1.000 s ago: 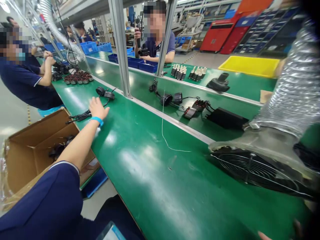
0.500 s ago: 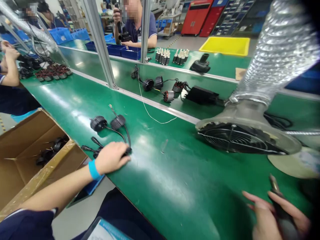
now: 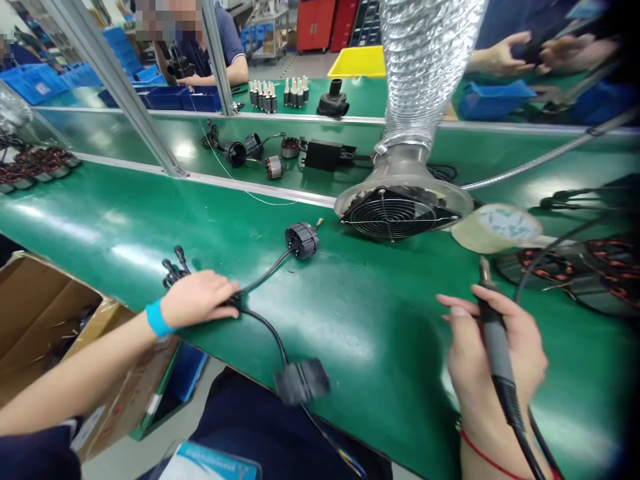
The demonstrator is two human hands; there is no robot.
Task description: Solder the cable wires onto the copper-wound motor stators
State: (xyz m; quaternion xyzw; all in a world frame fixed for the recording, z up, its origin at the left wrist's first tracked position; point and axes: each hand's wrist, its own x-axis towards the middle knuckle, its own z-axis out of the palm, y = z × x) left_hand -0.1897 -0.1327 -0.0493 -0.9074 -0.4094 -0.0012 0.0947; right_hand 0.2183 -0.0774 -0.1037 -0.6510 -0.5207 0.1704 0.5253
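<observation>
My left hand (image 3: 203, 299), with a blue wristband, is closed over black cables (image 3: 234, 300) on the green bench. Several cable ends with black plugs (image 3: 175, 267) stick out past its far side. One cable runs to a round black housing (image 3: 302, 240) with short bare wire ends, lying on the bench. Another bends toward the bench's near edge, to a blurred black housing (image 3: 303, 381) with thin coloured wires hanging from it. My right hand (image 3: 467, 353) grips a soldering iron (image 3: 495, 340), its tip pointing away from me and its cord trailing down over the wrist.
A fan-fronted fume hood (image 3: 395, 213) hangs from a silver duct (image 3: 425, 67). At right are a tape roll (image 3: 480, 230) and wound copper coils (image 3: 600, 267). A cardboard box (image 3: 40, 293) stands left below the bench. Across the rail, co-workers' hands (image 3: 505, 57) are visible.
The two housings have swung from beyond my left hand to its right, one now by the near edge. My view has turned right, and the right hand with the iron shows more fully.
</observation>
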